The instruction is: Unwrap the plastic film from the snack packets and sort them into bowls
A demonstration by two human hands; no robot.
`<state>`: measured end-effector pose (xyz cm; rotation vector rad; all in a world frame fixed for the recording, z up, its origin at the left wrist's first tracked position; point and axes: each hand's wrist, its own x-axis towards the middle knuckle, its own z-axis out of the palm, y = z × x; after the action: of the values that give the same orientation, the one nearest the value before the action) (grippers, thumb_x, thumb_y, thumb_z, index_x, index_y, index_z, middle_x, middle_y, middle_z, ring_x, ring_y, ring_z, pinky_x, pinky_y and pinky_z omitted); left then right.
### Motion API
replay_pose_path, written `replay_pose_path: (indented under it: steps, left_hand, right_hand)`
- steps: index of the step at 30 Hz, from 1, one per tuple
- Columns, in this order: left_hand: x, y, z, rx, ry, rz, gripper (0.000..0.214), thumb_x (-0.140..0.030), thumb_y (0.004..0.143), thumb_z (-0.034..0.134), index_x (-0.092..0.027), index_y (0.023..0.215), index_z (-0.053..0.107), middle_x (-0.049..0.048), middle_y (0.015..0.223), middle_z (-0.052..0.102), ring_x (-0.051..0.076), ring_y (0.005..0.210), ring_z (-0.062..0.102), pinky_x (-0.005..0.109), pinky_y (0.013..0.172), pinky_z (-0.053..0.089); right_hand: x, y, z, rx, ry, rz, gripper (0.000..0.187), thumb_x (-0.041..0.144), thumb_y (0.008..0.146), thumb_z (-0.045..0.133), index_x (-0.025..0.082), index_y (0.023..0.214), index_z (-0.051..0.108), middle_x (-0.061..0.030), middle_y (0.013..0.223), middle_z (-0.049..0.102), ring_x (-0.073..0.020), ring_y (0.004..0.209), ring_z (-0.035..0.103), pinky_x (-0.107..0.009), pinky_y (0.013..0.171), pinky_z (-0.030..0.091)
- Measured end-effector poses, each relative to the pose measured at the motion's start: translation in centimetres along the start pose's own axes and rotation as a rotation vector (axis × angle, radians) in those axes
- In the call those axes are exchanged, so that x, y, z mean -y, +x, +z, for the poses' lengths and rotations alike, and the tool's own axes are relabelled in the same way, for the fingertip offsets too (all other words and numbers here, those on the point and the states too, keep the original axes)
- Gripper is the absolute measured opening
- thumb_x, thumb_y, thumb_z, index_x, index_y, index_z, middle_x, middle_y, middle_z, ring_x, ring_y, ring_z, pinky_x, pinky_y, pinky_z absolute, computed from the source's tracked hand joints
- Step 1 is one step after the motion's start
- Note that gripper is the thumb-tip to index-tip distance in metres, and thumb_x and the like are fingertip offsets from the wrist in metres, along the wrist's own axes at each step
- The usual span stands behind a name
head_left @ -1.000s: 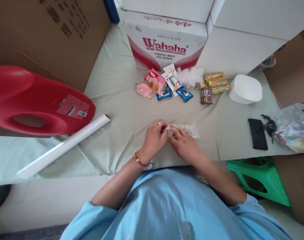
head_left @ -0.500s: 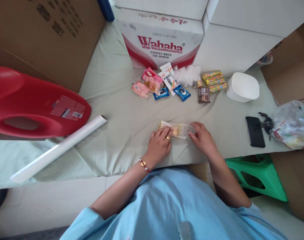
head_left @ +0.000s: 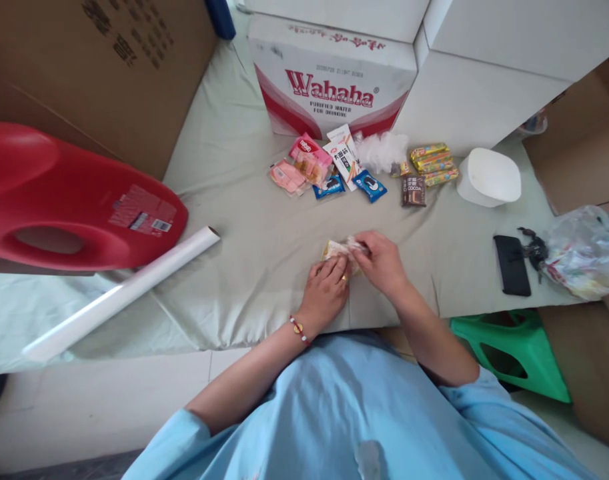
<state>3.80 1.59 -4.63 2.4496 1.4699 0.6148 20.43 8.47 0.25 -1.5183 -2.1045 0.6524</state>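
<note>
A pale yellow snack packet (head_left: 337,247) with clear, crinkled plastic lies on the green cloth in front of me. My left hand (head_left: 327,287) rests over its left end, fingers curled down onto it; a ring and a beaded bracelet show. The plastic at the packet's right side is pinched and folded in my right hand (head_left: 381,260), close to the left fingertips. Much of the packet is covered by both hands. Beyond them sit pink snack packs (head_left: 309,160), two blue packets (head_left: 369,185), a white packet (head_left: 342,157) and a brown cocoa packet (head_left: 413,191).
A Wahaha carton (head_left: 334,80) stands at the back. Several yellow-wrapped sticks (head_left: 434,163) lie by a white tub (head_left: 489,177). To the right are a black phone (head_left: 513,265) and a plastic bag (head_left: 587,250); to the left, a white roll (head_left: 124,293) and a red jug (head_left: 84,200).
My right hand has moved left, folding the packet's clear plastic in toward my left hand. The left hand stays on the packet. The whole view has shifted slightly.
</note>
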Motion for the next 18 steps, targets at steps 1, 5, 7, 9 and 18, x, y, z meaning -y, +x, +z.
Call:
replay_pose_path:
  steps: [1, 5, 7, 9, 18]
  left_hand:
    - [0.2, 0.0, -0.1, -0.011, -0.026, -0.002, 0.044, -0.01, 0.093, 0.055, -0.01, 0.136, 0.068, 0.0206, 0.145, 0.067, 0.031, 0.137, 0.06, 0.048, 0.111, 0.047]
    - [1.7, -0.8, -1.5, -0.052, -0.27, 0.014, 0.037, -0.01, 0.087, 0.056, -0.013, 0.119, 0.074, 0.0187, 0.133, 0.073, 0.03, 0.13, 0.065, 0.048, 0.11, 0.052]
    - [2.9, -1.7, -2.4, -0.112, -0.4, -0.023, 0.034, -0.01, 0.089, 0.054, -0.019, 0.113, 0.075, 0.0117, 0.123, 0.077, 0.025, 0.119, 0.07, 0.044, 0.105, 0.055]
    - [3.9, -2.5, -3.1, -0.22, -0.486, -0.137, 0.027, -0.011, 0.091, 0.053, -0.022, 0.099, 0.076, 0.0065, 0.112, 0.08, 0.021, 0.107, 0.073, 0.04, 0.098, 0.057]
    - [4.9, -1.4, -4.4, -0.422, -0.746, -0.524, 0.017, -0.021, 0.094, 0.056, -0.022, 0.087, 0.072, 0.002, 0.093, 0.074, 0.017, 0.092, 0.07, 0.033, 0.088, 0.054]
  right_hand:
    - [0.8, 0.8, 0.8, 0.043, -0.061, 0.001, 0.016, 0.022, 0.097, 0.058, 0.02, 0.104, 0.072, -0.0095, 0.099, 0.07, -0.0229, 0.089, 0.063, -0.033, 0.083, 0.05]
    - [3.1, 1.6, 2.8, 0.177, -0.235, -0.036, 0.031, 0.023, 0.107, 0.046, 0.014, 0.113, 0.074, -0.0162, 0.11, 0.07, -0.0275, 0.101, 0.062, -0.039, 0.095, 0.05]
    - [3.5, 0.7, 2.9, 0.194, -0.283, -0.121, 0.037, 0.034, 0.109, 0.047, 0.012, 0.123, 0.072, -0.0188, 0.121, 0.068, -0.0319, 0.113, 0.059, -0.045, 0.103, 0.048]
    - [3.6, -0.5, 2.9, 0.208, -0.333, -0.181, 0.05, 0.046, 0.106, 0.057, 0.01, 0.14, 0.065, -0.0215, 0.136, 0.064, -0.0365, 0.123, 0.054, -0.05, 0.107, 0.047]
    - [1.5, -0.2, 1.9, 0.104, -0.193, -0.104, 0.04, 0.022, 0.101, 0.056, 0.017, 0.14, 0.067, -0.0185, 0.134, 0.069, -0.0337, 0.122, 0.059, -0.052, 0.109, 0.05]
